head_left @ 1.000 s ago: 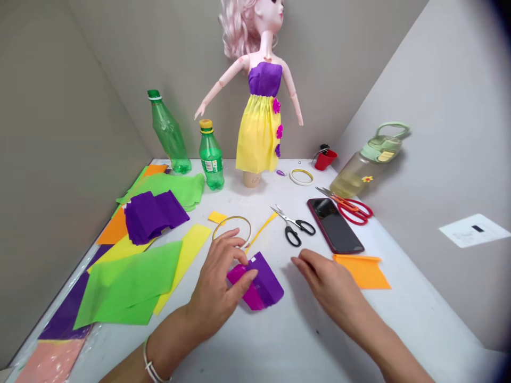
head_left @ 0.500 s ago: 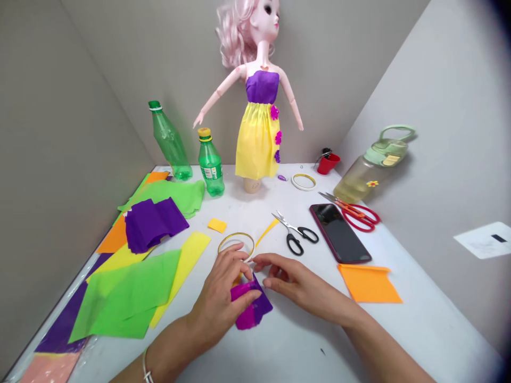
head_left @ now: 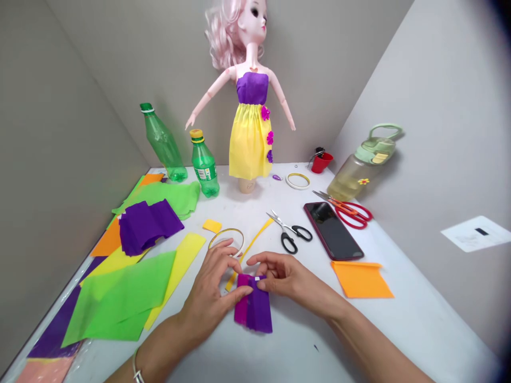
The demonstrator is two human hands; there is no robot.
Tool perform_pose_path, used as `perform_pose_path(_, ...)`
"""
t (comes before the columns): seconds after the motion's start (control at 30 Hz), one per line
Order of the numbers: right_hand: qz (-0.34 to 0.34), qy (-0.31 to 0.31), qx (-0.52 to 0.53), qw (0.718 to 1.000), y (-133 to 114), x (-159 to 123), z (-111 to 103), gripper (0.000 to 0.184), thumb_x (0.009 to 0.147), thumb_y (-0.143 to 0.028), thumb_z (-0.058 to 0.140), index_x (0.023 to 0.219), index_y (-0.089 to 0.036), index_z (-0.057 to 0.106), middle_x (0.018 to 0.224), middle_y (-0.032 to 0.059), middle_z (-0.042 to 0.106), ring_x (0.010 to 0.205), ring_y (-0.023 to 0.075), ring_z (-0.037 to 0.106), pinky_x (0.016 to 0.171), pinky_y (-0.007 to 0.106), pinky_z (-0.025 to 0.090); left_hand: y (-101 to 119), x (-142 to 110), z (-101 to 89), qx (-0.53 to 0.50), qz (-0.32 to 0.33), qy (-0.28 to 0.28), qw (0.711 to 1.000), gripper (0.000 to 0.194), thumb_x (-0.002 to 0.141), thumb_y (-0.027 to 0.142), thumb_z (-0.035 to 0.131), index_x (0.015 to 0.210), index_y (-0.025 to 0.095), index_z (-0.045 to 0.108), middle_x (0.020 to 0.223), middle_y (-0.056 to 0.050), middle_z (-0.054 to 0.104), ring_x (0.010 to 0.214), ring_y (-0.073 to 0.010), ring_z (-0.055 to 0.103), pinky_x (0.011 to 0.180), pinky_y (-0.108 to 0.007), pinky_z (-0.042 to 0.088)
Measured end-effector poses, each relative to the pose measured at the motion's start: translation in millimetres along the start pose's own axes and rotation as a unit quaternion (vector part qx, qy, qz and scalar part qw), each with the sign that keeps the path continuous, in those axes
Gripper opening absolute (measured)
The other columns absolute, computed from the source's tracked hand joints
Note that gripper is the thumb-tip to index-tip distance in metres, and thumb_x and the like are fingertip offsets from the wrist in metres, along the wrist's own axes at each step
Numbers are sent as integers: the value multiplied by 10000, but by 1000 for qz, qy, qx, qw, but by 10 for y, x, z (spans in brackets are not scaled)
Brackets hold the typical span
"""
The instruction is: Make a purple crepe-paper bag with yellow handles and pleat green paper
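A small purple and magenta piece of crepe paper (head_left: 257,308) hangs low over the table between my hands. My left hand (head_left: 217,282) is closed on its upper left part, thumb in front. At the upper right edge my right hand (head_left: 275,274) pinches the same piece. A tiny white patch, perhaps tape, shows on the top edge near my right thumb. Behind my left fingers lies a roll of tape (head_left: 226,236), partly hidden. A thin yellow strip (head_left: 252,244) runs from near the black-handled scissors (head_left: 289,231) down behind the paper.
Green sheets (head_left: 120,303) and a purple piece (head_left: 147,226) spread at left. A doll in a purple and yellow dress (head_left: 249,143) stands at the back, green bottles (head_left: 205,170) beside it. At right are a phone (head_left: 334,231), red-handled scissors (head_left: 351,213), a water bottle (head_left: 355,170) and orange paper (head_left: 361,282).
The crepe paper has turned from a slant to upright and its purple side shows wider. My right thumb and fingers have closed on its top edge. The whole view has shifted slightly.
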State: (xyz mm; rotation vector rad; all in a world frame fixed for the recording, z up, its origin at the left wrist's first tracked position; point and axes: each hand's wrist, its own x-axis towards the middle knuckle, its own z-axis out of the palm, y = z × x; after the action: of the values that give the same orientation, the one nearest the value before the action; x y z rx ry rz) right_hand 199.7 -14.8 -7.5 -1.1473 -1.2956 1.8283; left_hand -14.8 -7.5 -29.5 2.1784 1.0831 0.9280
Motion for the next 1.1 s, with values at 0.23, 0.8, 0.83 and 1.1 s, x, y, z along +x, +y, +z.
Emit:
perform_pose_path(0.23, 28, -71, 32, 997, -125, -81, 5, 381, 752, -254, 729, 1116, -194, 634, 805, -28, 557, 665, 90, 490, 618, 202, 371, -3, -12, -37, -27, -29, 58, 998, 100, 888, 273, 616, 952, 247, 543, 1148, -68, 593, 1277, -265, 451, 1075, -492, 357)
perform_pose_path(0.8, -68, 316, -682, 656, 75, -8, -486, 198, 913, -215, 543, 1105, -177, 579, 1094, 110, 615, 1002, 279, 568, 742, 355, 464, 104, -9, -92, -398, -198, 109, 889, 145, 955, 337, 535, 891, 223, 473, 826, 12, 653, 869, -159, 642, 903, -349, 476)
perform_pose_path(0.83, -62, 301, -695, 650, 94, 11, -501, 195, 909, -198, 546, 1100, -176, 579, 1089, 108, 614, 979, 273, 571, 751, 358, 464, 110, 2, -93, -413, -201, 106, 882, 135, 956, 337, 534, 914, 224, 473, 798, 21, 647, 851, -158, 647, 892, -347, 480)
perform_pose_path(1.1, -3, 312, -694, 649, 78, 14, -511, 271, 889, -258, 573, 1144, -164, 564, 993, 99, 611, 966, 284, 597, 688, 342, 445, 116, 33, -117, -438, -212, 100, 868, 126, 958, 325, 531, 1046, 238, 508, 802, 31, 610, 881, -165, 659, 931, -352, 464)
